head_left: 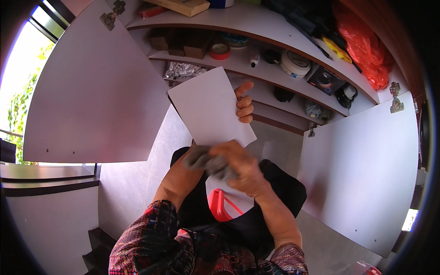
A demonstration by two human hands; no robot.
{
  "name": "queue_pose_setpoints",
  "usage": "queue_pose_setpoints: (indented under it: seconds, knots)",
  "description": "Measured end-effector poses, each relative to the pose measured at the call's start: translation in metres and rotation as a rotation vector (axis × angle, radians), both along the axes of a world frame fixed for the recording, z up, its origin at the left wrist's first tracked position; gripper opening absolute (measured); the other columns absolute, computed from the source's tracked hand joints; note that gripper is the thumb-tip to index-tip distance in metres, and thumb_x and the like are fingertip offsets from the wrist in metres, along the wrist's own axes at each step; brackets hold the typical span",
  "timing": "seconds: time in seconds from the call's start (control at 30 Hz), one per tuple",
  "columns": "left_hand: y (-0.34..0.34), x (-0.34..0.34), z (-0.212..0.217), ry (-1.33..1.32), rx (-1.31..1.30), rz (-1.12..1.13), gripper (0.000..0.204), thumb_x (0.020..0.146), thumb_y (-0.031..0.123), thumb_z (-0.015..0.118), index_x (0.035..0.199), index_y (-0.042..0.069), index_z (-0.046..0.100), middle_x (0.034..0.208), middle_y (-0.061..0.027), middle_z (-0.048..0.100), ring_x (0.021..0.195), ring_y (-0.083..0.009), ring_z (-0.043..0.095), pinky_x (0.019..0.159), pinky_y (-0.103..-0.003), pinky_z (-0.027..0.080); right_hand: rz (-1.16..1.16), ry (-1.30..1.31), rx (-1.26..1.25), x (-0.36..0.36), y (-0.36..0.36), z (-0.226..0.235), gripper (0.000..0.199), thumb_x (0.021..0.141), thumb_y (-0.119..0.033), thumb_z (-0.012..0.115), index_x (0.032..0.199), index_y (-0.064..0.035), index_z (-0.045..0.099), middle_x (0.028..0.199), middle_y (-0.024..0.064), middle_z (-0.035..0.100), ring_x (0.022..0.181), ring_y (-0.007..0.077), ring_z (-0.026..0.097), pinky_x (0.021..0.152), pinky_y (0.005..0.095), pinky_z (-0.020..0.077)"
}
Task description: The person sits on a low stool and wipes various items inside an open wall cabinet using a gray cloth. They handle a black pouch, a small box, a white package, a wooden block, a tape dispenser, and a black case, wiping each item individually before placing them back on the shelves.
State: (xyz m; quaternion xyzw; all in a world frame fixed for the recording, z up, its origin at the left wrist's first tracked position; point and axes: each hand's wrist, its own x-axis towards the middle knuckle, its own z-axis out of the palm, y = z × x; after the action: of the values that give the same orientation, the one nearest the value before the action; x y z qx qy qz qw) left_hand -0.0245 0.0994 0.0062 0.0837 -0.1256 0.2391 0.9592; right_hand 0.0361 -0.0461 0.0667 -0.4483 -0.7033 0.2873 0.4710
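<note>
I hold a white rectangular board [208, 107] upright in front of an open cabinet. My left hand [245, 103] reaches behind the board, and its fingers curl around the right edge. Just below the board's lower edge, my right hand [240, 167] is closed on a crumpled grey cloth [204, 158]. The cloth touches the bottom corner of the board. This hand and the cloth are blurred by motion.
Both white cabinet doors, left [96, 91] and right [362, 169], stand wide open. The curved shelves [256, 20] hold a red tape roll [220, 51], a white roll [295, 63], boxes and an orange plastic bag [364, 46]. A red plastic object [219, 205] lies on the floor below.
</note>
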Motion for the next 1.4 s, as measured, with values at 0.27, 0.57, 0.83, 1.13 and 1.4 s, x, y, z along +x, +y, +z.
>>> queue_pose_setpoints:
  seconds: [0.27,0.57,0.83,1.13,1.4]
  knots:
    - [-0.017,-0.007,0.007,0.217,0.061,0.127,0.060,0.089,0.041,0.047,0.134,0.004,0.030,0.117,-0.0188,0.053,0.103,-0.0272,0.056,0.089,-0.036,0.047,-0.745,-0.412,0.107,0.025,0.027,-0.024,0.049,0.064,0.003,0.058,0.113,-0.0013,0.050,0.108,0.0148,0.050,0.094,0.0348,0.052,0.076,0.0398,0.0462]
    - [0.028,-0.014,-0.048,0.017,0.121,0.124,0.032,0.090,0.031,0.050,0.095,0.000,0.052,0.077,-0.0044,0.049,0.076,-0.0164,0.050,0.066,-0.030,0.044,-0.084,-0.132,-0.243,0.028,0.008,-0.020,0.045,0.066,-0.002,0.065,0.110,-0.0003,0.053,0.095,0.0142,0.057,0.088,0.0296,0.057,0.076,0.0363,0.0459]
    - [-0.011,0.015,-0.001,1.237,0.325,0.454,0.057,0.086,0.054,0.045,0.086,-0.001,0.058,0.071,-0.0063,0.054,0.062,-0.0134,0.048,0.058,-0.026,0.041,-0.615,0.520,-0.307,0.061,0.011,0.023,0.047,0.074,-0.022,0.072,0.110,0.0020,0.054,0.095,0.0070,0.062,0.086,0.0131,0.057,0.077,0.0278,0.0456]
    - [-0.008,0.018,-0.002,1.386,0.434,0.852,0.056,0.091,0.049,0.045,0.082,-0.003,0.063,0.069,-0.0042,0.058,0.064,-0.0097,0.047,0.059,-0.027,0.040,-0.660,0.018,-0.302,0.018,0.009,-0.011,0.051,0.067,-0.027,0.074,0.102,0.0037,0.054,0.090,0.0193,0.058,0.081,0.0382,0.059,0.070,0.0402,0.0480]
    - [-0.003,0.004,0.006,1.233,0.317,0.687,0.058,0.089,0.052,0.045,0.096,-0.003,0.060,0.084,-0.0051,0.059,0.072,-0.0116,0.052,0.064,-0.025,0.042,-0.619,0.515,-0.493,0.034,0.004,-0.020,0.021,0.076,-0.013,0.064,0.091,0.0021,0.063,0.077,0.0071,0.065,0.068,0.0132,0.060,0.063,0.0289,0.0467]
